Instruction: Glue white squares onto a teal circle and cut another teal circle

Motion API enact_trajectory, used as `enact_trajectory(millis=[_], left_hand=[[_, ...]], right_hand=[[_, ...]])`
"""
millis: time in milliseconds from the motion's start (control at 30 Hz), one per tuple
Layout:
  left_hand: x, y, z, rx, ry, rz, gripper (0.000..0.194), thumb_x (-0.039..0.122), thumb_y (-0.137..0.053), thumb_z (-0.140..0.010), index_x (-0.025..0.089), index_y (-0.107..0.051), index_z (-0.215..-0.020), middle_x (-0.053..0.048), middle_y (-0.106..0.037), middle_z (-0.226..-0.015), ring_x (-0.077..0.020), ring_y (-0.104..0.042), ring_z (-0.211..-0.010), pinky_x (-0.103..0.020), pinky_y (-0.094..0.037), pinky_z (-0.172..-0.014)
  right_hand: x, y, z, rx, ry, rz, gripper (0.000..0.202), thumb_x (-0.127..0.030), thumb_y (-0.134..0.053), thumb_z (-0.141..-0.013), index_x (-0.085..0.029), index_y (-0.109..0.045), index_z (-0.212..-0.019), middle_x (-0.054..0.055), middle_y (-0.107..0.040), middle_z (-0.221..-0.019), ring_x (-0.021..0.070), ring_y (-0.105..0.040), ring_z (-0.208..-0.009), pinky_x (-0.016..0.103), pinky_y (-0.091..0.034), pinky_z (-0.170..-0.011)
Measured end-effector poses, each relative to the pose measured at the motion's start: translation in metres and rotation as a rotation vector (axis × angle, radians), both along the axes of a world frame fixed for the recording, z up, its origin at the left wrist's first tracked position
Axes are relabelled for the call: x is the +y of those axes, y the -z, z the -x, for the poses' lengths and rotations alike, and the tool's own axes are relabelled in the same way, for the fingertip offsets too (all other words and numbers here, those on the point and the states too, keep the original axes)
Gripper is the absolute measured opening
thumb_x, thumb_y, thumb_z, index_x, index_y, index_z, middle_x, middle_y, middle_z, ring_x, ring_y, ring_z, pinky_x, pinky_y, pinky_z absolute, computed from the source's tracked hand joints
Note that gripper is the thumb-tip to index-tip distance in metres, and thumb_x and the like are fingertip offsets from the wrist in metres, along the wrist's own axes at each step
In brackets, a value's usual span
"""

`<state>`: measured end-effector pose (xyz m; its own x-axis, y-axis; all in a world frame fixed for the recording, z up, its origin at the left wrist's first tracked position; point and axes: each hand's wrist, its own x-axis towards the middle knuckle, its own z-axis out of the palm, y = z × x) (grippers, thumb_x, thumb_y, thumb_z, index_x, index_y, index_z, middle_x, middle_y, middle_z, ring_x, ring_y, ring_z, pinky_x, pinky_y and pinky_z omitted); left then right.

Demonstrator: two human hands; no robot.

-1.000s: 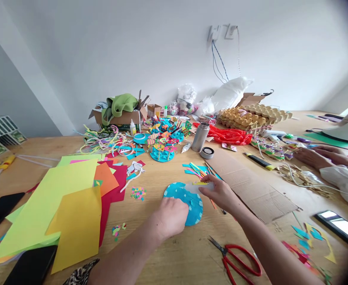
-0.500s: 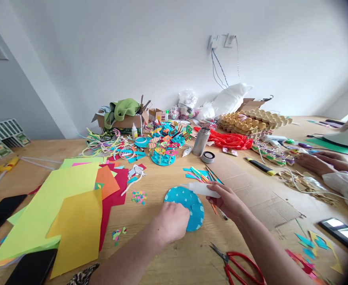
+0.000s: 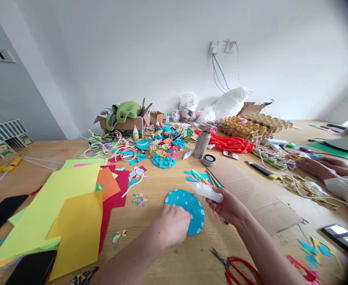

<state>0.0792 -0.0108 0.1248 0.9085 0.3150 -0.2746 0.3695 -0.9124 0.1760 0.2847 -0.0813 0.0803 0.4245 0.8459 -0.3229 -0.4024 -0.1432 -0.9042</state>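
Observation:
My left hand [image 3: 174, 223] is closed over the left part of a round blue disc [image 3: 198, 215] dotted with pale patches. Its fingertips are hidden beneath it, so I cannot see what, if anything, they pinch. In my right hand [image 3: 227, 204] is a white squeeze bottle [image 3: 205, 191], tilted on its side with the nozzle to the left above the disc's far edge. Red-handled scissors [image 3: 230, 263] lie open on the table nearer to me. Small heaps of coloured paper bits [image 3: 139, 199] are left of the disc.
Coloured paper sheets [image 3: 75, 229] cover the left side, with dark phones beside them. Beyond the disc are paper strips [image 3: 202, 177], a metal flask [image 3: 202, 145] and a decorated blue piece [image 3: 164, 161]. Cardboard [image 3: 251, 190] lies right; another person's hands [image 3: 316, 168] are farther right.
My right hand has shifted slightly down and right with the bottle, whose nozzle has moved right. My left hand has stayed on the disc.

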Motion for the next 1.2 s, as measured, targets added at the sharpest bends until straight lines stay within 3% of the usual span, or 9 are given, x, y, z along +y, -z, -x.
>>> enact_trajectory(millis=[167,333,433,633,833,1200], left_hand=[[-0.001,-0.004,0.002,0.002,-0.012,0.001,0.027,0.006,-0.049,-0.075,0.013,-0.069,-0.092,-0.015,-0.071,-0.095,-0.0294,-0.067,-0.092,-0.038,-0.054,-0.079],[-0.002,-0.004,0.002,-0.004,-0.007,0.003,0.031,0.005,-0.046,-0.077,0.011,-0.068,-0.098,-0.016,-0.071,-0.097,-0.0299,-0.067,-0.095,-0.039,-0.053,-0.081],[-0.002,-0.004,0.002,0.006,0.000,-0.001,0.030,0.005,-0.046,-0.077,0.011,-0.069,-0.096,-0.017,-0.071,-0.096,-0.0302,-0.067,-0.093,-0.040,-0.053,-0.079],[-0.002,-0.004,0.002,0.009,-0.009,-0.008,0.027,0.007,-0.049,-0.076,0.013,-0.069,-0.093,-0.015,-0.071,-0.094,-0.0293,-0.067,-0.092,-0.038,-0.053,-0.078],[-0.003,-0.005,0.001,0.014,-0.008,-0.009,0.030,0.005,-0.048,-0.075,0.013,-0.068,-0.096,-0.015,-0.071,-0.096,-0.0302,-0.067,-0.093,-0.040,-0.054,-0.078],[-0.002,-0.006,0.001,0.012,-0.009,-0.003,0.030,0.005,-0.049,-0.074,0.013,-0.069,-0.095,-0.016,-0.071,-0.094,-0.0308,-0.068,-0.092,-0.039,-0.054,-0.077]], right_hand=[[0.000,-0.017,0.000,0.218,0.050,0.010,0.017,-0.027,-0.060,-0.075,-0.019,-0.056,-0.090,0.005,-0.063,-0.071,0.0105,-0.055,-0.051,0.018,-0.048,-0.044],[-0.003,-0.045,-0.005,0.176,0.050,-0.100,0.018,-0.031,-0.053,-0.076,-0.020,-0.057,-0.090,0.005,-0.061,-0.072,0.0135,-0.052,-0.052,0.022,-0.045,-0.040],[-0.008,-0.051,-0.010,0.150,0.087,-0.121,0.015,-0.031,-0.053,-0.076,-0.021,-0.056,-0.087,0.005,-0.060,-0.073,0.0136,-0.051,-0.052,0.023,-0.044,-0.040],[-0.018,-0.025,-0.014,0.169,0.113,0.019,0.014,-0.030,-0.056,-0.077,-0.020,-0.057,-0.087,0.004,-0.062,-0.070,0.0123,-0.050,-0.049,0.021,-0.043,-0.038],[-0.023,0.002,-0.016,0.314,0.088,-0.005,0.022,-0.032,-0.058,-0.078,-0.018,-0.058,-0.096,0.007,-0.068,-0.080,0.0111,-0.053,-0.052,0.019,-0.044,-0.041],[-0.022,0.004,-0.012,0.307,0.101,0.004,0.019,-0.032,-0.061,-0.077,-0.019,-0.057,-0.090,0.006,-0.068,-0.076,0.0104,-0.053,-0.050,0.018,-0.042,-0.040]])
